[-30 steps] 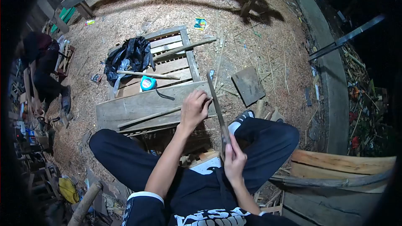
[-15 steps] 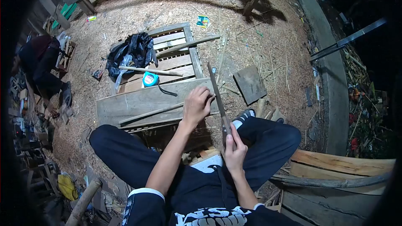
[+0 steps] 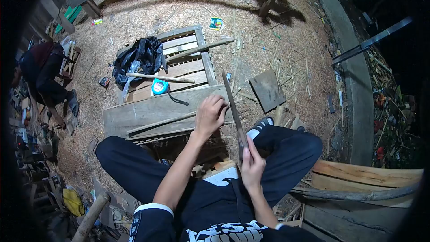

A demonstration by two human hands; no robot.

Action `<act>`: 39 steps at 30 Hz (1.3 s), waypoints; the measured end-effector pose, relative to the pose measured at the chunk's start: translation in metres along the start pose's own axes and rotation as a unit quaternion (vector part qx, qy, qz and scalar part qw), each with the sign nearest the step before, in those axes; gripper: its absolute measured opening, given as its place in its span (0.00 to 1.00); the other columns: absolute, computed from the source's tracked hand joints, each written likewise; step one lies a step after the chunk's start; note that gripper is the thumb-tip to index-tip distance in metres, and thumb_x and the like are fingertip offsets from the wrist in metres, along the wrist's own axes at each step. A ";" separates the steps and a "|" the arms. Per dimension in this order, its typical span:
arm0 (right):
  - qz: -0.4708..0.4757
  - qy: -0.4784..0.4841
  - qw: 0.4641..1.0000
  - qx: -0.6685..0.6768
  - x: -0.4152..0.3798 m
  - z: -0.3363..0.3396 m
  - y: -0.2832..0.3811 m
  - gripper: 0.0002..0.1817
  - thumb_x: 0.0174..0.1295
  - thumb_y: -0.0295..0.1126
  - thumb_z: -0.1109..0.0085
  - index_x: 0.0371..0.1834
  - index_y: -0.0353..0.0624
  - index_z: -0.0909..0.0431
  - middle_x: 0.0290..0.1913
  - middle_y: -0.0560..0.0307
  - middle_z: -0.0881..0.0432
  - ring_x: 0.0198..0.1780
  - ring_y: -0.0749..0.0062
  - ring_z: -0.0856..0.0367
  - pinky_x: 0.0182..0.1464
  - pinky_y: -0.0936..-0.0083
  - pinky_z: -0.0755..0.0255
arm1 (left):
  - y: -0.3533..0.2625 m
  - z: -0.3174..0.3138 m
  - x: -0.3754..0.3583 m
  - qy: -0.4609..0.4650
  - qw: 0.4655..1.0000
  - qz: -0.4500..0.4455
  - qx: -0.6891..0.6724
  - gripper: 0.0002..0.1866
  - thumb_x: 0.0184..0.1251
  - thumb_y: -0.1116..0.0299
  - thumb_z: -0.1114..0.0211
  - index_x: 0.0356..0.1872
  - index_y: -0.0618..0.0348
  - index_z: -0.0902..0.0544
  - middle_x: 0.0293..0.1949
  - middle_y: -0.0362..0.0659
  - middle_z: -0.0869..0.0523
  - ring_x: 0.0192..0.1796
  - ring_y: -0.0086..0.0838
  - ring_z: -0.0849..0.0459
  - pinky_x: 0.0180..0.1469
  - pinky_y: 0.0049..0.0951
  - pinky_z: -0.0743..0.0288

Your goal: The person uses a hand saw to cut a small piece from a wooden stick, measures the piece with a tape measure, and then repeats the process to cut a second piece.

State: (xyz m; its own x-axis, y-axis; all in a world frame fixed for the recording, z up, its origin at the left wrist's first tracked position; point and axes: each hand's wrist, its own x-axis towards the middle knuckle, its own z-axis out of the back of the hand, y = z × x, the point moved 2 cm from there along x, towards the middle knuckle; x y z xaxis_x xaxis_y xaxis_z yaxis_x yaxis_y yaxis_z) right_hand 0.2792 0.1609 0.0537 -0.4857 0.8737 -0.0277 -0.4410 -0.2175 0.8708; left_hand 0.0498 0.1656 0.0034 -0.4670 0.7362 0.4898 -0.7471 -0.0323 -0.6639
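My left hand is closed around a thin wooden stick, pressing it on the plank top of a low wooden bench. Part of the stick is hidden under my fingers. My right hand grips the near end of a handsaw, seen almost edge-on. Its long dark blade points away from me and crosses the stick just right of my left fingertips, by the bench's right end.
On the slatted bench lie a blue tape measure, a black plastic bag and loose sticks. A square board rests on the shavings-covered ground. At left, another person bends low. Planks stand at my right.
The saw and my right hand have shifted slightly toward my body. My left hand stays on the stick. The person at left has moved an arm a little.
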 end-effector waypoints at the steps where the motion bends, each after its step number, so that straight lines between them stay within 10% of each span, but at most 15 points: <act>1: -0.046 0.022 0.999 -0.005 0.021 -0.007 0.012 0.23 0.79 0.31 0.44 0.73 0.33 0.22 0.61 0.37 0.11 0.60 0.59 0.08 0.57 0.67 0.18 | 0.000 -0.001 -0.002 0.003 1.000 0.003 -0.003 0.07 0.61 0.76 0.25 0.37 0.63 0.15 0.41 0.47 0.15 0.45 0.46 0.16 0.46 0.43 0.23; 25: -0.009 -0.013 1.000 0.006 -0.015 0.015 0.001 0.22 0.79 0.31 0.44 0.72 0.32 0.21 0.62 0.34 0.12 0.58 0.54 0.09 0.59 0.65 0.20 | 0.012 -0.009 0.014 0.027 1.000 0.008 -0.006 0.08 0.61 0.77 0.25 0.39 0.63 0.14 0.43 0.47 0.14 0.48 0.46 0.14 0.49 0.42 0.20; 31: -0.010 -0.003 0.998 0.059 0.028 -0.001 0.024 0.24 0.80 0.32 0.43 0.74 0.32 0.23 0.59 0.34 0.11 0.58 0.72 0.11 0.58 0.70 0.19 | 0.009 -0.009 0.016 0.026 1.000 0.006 -0.010 0.08 0.60 0.76 0.24 0.38 0.62 0.14 0.42 0.47 0.14 0.47 0.46 0.14 0.49 0.43 0.19; 39: -0.008 -0.004 0.999 0.038 0.021 0.004 0.017 0.23 0.81 0.31 0.44 0.73 0.30 0.23 0.59 0.34 0.11 0.58 0.71 0.11 0.56 0.70 0.19 | 0.005 -0.007 0.014 0.029 0.999 -0.002 -0.025 0.09 0.60 0.76 0.23 0.38 0.64 0.15 0.43 0.49 0.14 0.47 0.47 0.14 0.48 0.44 0.19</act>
State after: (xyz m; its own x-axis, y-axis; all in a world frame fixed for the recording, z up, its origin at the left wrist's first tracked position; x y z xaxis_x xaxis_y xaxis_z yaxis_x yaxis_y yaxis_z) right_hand 0.2646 0.1777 0.0699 -0.4725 0.8805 -0.0385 -0.3897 -0.1696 0.9052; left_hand 0.0430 0.1808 0.0029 -0.4349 0.7742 0.4599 -0.7233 0.0038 -0.6905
